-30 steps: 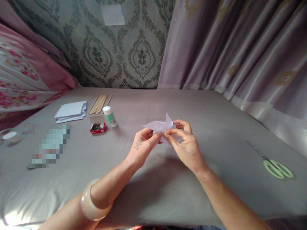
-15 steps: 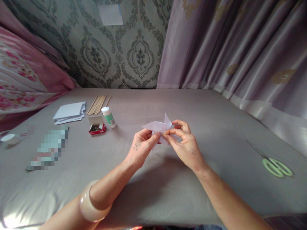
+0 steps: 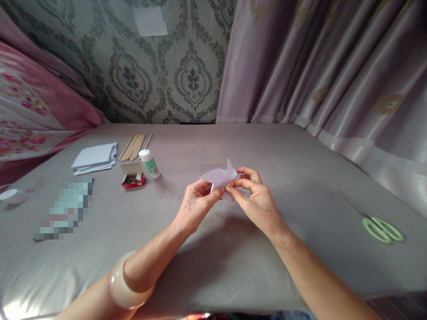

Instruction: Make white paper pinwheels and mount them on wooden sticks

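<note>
light dim | glare on cloth (image 3: 300, 155), lower left | soft shadow low centre | edges stretched | pixelation left

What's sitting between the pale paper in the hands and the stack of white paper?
In the head view, the white-capped bottle, open red box and wooden sticks lie between the pale paper and the stack of white paper.

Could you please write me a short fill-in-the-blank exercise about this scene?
1. The left hand and right hand pinch a curled piece of pale ____.
2. The scissors have ____ handles.
3. The bangle is worn on the person's ____ side.
4. The small red box is ____, its contents showing.

Missing words: paper; green; left; open.
</note>
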Available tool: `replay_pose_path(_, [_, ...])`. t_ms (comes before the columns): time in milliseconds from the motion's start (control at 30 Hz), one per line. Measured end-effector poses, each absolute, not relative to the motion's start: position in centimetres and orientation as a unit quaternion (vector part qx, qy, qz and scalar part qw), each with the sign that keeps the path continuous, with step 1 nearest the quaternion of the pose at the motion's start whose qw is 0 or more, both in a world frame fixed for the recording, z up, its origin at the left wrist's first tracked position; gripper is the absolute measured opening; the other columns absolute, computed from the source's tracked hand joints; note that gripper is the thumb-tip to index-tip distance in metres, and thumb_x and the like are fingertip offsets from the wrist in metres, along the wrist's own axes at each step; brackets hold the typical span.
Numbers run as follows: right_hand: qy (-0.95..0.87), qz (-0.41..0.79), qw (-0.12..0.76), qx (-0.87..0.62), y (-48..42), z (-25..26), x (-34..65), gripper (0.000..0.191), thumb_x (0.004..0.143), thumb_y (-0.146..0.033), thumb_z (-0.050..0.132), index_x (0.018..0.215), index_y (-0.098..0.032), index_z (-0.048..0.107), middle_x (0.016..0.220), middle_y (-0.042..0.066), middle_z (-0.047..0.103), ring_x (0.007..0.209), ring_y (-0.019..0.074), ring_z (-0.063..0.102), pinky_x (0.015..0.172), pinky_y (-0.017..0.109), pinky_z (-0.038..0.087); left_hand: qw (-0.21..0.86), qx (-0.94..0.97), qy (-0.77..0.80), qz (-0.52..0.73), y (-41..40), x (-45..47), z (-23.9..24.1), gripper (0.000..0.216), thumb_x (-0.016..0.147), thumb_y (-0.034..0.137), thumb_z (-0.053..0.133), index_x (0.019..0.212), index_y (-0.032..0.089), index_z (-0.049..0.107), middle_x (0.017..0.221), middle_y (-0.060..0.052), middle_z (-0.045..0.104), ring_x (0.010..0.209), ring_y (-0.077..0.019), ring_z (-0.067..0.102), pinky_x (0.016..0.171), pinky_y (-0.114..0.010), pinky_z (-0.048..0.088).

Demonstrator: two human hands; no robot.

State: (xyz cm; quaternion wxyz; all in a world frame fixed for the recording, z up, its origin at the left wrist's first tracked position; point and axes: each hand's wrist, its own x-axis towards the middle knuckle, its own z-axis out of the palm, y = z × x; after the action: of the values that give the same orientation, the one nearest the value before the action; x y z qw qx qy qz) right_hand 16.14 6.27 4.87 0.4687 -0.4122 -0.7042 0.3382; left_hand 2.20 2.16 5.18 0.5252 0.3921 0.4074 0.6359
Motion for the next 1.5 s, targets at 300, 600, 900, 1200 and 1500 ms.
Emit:
replay_pose_path(300, [-0.669, 0.427, 0.444, -0.416, 6.8, 4.3, 16.2, 0.017, 0.072, -0.037, 0.067, 0.071, -0.021, 0.071, 0.115, 0.006, 0.053, 0.105, 0.0200, 0.054, 0.095, 0.035, 0.040, 0.514, 0.410, 0.409, 0.633, 2.3, 2.1, 4.9, 0.031, 0.065, 0.030, 0.078, 0.092, 0.015, 0.074, 0.085, -0.006, 0.074, 0.083, -0.0194, 0.066, 0.080, -0.031, 0.050])
replay_pose_path(600, [-0.643, 0.454, 0.434, -0.437, 6.8, 4.2, 16.1, 0.023, 0.070, -0.041, 0.069, 0.075, -0.018, 0.071, 0.120, 0.007, 0.054, 0.099, 0.0205, 0.055, 0.083, 0.033, 0.045, 0.514, 0.397, 0.422, 0.632, 2.2, 2.2, 5.1, 0.033, 0.064, 0.030, 0.078, 0.093, 0.015, 0.074, 0.083, -0.007, 0.074, 0.084, -0.0209, 0.065, 0.078, -0.030, 0.049])
replay_pose_path(900, [-0.556, 0.552, 0.456, -0.422, 6.3, 4.8, 15.5, 0.030, 0.064, -0.040, 0.074, 0.075, -0.018, 0.057, 0.077, 0.000, 0.061, 0.069, 0.0132, 0.057, 0.065, 0.026, 0.045, 0.510, 0.393, 0.432, 0.631, 2.3, 2.2, 4.9, 0.032, 0.064, 0.031, 0.078, 0.092, 0.015, 0.073, 0.080, -0.005, 0.073, 0.076, -0.0170, 0.064, 0.075, -0.029, 0.048])
replay_pose_path(1200, [-0.489, 0.602, 0.489, -0.398, 6.2, 4.8, 14.9, 0.055, 0.058, -0.036, 0.077, 0.105, -0.021, 0.053, 0.090, 0.004, 0.070, 0.082, 0.0193, 0.065, 0.074, 0.032, 0.050, 0.509, 0.392, 0.445, 0.624, 2.3, 2.1, 4.8, 0.028, 0.064, 0.029, 0.077, 0.087, 0.014, 0.072, 0.077, -0.004, 0.071, 0.071, -0.0139, 0.061, 0.068, -0.025, 0.048])
replay_pose_path(1500, [-0.501, 0.622, 0.447, -0.403, 6.6, 4.0, 15.4, 0.030, 0.060, -0.039, 0.078, 0.079, -0.018, 0.069, 0.079, 0.003, 0.071, 0.073, 0.0168, 0.061, 0.069, 0.028, 0.047, 0.523, 0.374, 0.454, 0.617, 2.4, 2.0, 4.8, 0.028, 0.058, 0.029, 0.081, 0.079, 0.014, 0.072, 0.071, -0.004, 0.071, 0.070, -0.0151, 0.062, 0.068, -0.025, 0.048])
